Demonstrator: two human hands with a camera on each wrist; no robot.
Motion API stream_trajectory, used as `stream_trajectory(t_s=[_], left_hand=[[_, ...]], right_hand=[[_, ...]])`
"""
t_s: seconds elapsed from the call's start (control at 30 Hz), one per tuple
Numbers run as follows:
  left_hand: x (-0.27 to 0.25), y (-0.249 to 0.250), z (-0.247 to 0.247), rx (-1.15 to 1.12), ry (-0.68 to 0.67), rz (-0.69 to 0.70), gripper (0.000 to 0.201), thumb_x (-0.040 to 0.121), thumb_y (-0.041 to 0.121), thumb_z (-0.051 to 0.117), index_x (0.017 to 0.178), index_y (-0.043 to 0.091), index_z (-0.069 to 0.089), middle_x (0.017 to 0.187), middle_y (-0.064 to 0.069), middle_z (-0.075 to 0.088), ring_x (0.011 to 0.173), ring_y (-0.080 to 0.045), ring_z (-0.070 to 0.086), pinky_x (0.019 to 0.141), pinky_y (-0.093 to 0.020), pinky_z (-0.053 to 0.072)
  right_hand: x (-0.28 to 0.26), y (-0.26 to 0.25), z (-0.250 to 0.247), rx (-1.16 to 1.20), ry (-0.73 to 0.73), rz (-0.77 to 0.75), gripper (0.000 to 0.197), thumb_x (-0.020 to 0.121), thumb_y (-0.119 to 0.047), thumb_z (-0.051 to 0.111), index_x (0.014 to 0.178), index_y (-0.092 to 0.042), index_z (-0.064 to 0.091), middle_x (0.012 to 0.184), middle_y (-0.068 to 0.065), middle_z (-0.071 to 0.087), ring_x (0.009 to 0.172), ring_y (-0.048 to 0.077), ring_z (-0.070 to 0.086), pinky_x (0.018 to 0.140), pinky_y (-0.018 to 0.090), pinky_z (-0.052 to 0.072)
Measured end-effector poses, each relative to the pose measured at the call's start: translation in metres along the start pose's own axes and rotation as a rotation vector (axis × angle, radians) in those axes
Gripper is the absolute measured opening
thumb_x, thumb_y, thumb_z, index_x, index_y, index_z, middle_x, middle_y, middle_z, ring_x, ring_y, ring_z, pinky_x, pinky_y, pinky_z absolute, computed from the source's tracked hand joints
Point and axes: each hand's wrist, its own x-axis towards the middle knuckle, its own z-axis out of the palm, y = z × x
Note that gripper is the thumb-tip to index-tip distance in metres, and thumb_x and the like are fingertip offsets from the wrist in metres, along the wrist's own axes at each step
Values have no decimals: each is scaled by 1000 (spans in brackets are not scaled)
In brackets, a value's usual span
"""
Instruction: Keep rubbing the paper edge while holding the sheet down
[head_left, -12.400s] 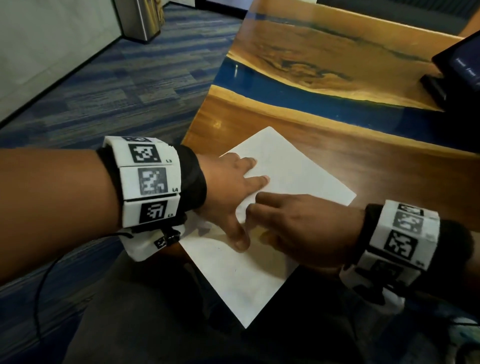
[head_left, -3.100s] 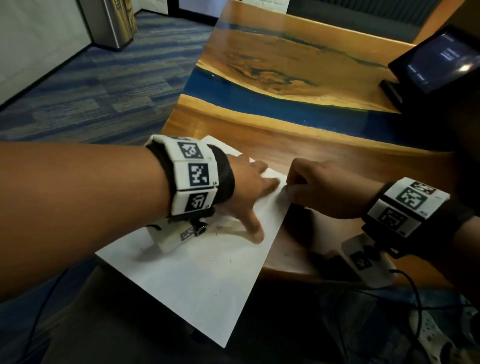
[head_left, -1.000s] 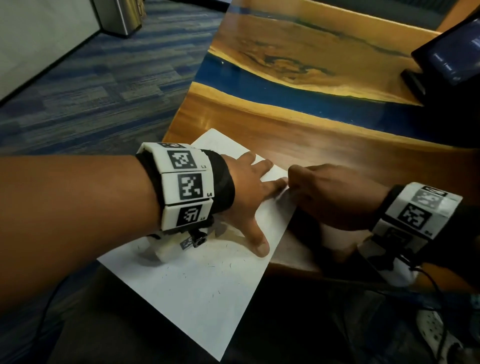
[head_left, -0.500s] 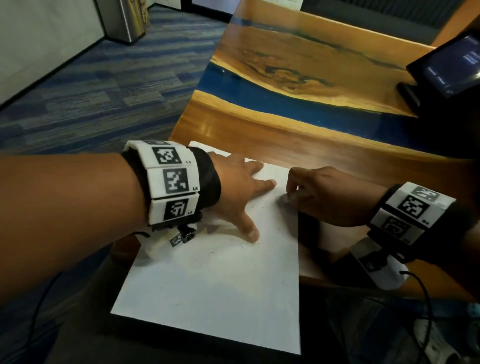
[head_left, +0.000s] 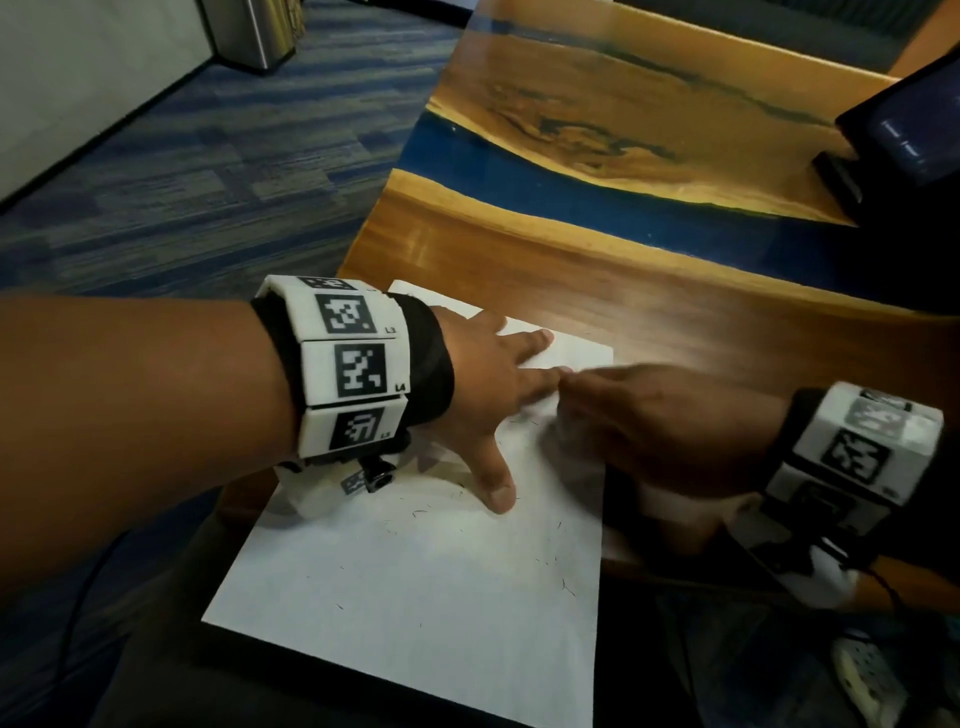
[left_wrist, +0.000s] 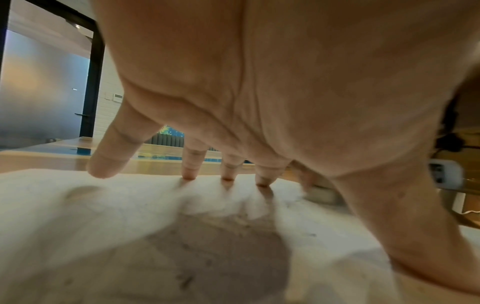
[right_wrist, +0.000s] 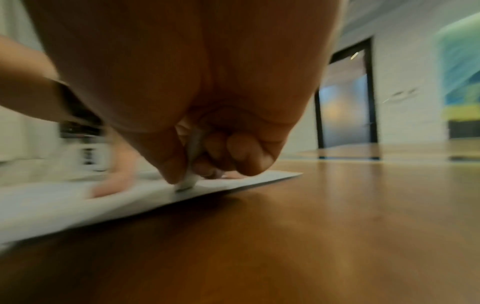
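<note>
A white sheet of paper (head_left: 415, 597) lies at the near edge of the wooden table (head_left: 623, 291), and its near part hangs off the edge. My left hand (head_left: 498, 389) rests on the sheet with fingers spread and straight; the fingertips (left_wrist: 189, 174) press down on the paper (left_wrist: 103, 216). My right hand (head_left: 639, 415) sits next to the left fingertips. It pinches a small pale stick-like object (right_wrist: 191, 164) between thumb and fingers, with the tip down on the paper (right_wrist: 78, 203). Tiny dark specks are scattered over the sheet.
A dark screen on a stand (head_left: 904, 130) is at the table's far right. A blue resin band (head_left: 571, 192) crosses the tabletop. Striped blue carpet (head_left: 182, 182) and a metal bin (head_left: 249, 31) lie to the left. Cables hang below the right wrist.
The sheet has turned so its long side now runs toward me. My right hand has slid left from the sheet's right edge onto the paper, up against the left fingertips.
</note>
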Motion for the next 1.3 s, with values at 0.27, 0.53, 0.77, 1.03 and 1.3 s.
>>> stream_trajectory(t_s=[0.27,0.53,0.77,1.03,1.3], left_hand=[[-1,1,0,4,-8,-4,132,62,91,60,157,43,-18,169,7,-22,156,-36,-6,108,-62,37],[-1,2,-1,-10,-20,-10,133,62,90,62,158,44,-17,169,7,-21,156,-36,-7,109,-63,36],[1,1,0,5,-25,-5,132,62,91,61,158,44,-18,168,6,-22,156,-35,-9,110,-63,35],[0,0,0,-17,-35,-3,131,64,89,62,157,44,-19,168,7,-25,155,-35,-12,112,-63,32],[1,-1,0,0,-36,2,131,64,91,59,157,43,-20,168,6,-24,155,-36,-11,110,-64,34]], right_hand=[[1,12,-3,-65,44,25,9,98,-31,46,106,-32,41,97,-13,52,84,13,56,73,31,50],[3,15,-6,-108,79,82,7,98,-32,47,103,-32,42,94,-15,52,81,12,54,68,27,47],[2,2,-7,-85,-2,51,17,97,-34,47,114,-30,45,109,-10,58,88,11,56,78,34,52],[-2,-3,-3,-88,-57,-7,15,98,-35,46,112,-34,42,108,-12,56,91,10,58,78,32,52],[-6,-21,5,-83,-66,-107,18,96,-32,46,115,-31,45,108,-11,56,87,13,58,75,34,51]])
